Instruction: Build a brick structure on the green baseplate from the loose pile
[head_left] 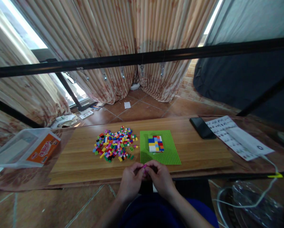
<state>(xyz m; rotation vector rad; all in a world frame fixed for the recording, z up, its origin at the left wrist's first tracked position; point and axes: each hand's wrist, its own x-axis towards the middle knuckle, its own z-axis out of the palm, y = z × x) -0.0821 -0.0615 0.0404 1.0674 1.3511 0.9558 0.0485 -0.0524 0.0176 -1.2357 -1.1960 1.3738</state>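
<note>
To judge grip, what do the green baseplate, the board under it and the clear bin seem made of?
Green baseplate: probably moulded plastic, matte-looking, with regular studs.
Board: wood or wood-look laminate, satin, with visible grain.
Bin: likely plastic, glossy, with see-through walls.

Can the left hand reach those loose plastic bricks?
Probably yes: only brown wooden board lies between the left hand and the loose colourful plastic bricks, though it and the right hand hold a small pink piece.

The head camera looks forward and down, the worktop point(203, 155) near in the lower middle. Curtains point(104, 31) hang farther off, at the top.
</note>
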